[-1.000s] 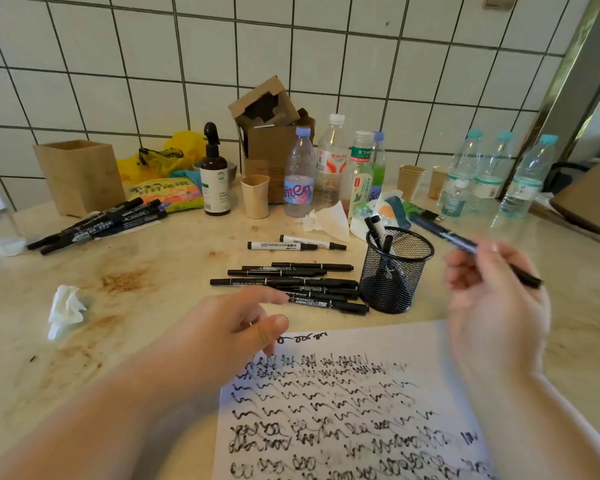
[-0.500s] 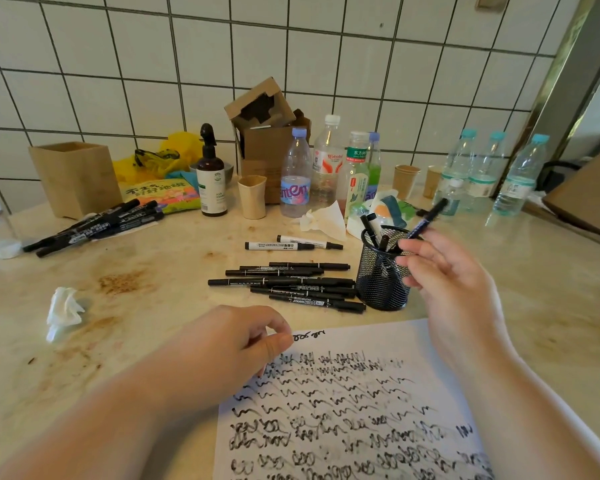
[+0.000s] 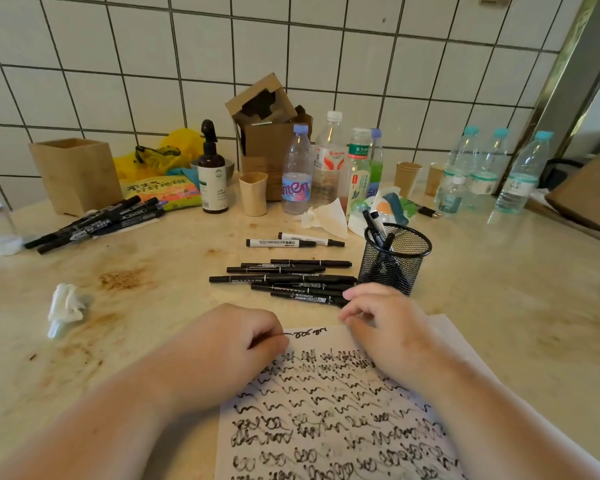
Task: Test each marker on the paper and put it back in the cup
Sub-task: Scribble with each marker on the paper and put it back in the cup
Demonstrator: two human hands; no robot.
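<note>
Paper (image 3: 343, 410) nearly filled with black test scribbles. Mesh cup (image 3: 394, 258) holds only a few markers; a loose row of black markers (image 3: 284, 280) lies on the worktop (image 3: 146, 306) beside it, seemingly untested. Left hand (image 3: 229, 344) rests loosely curled on the paper edge. Right hand (image 3: 388, 327) reaches the nearest marker, fingers touching it; grip unclear.
</note>
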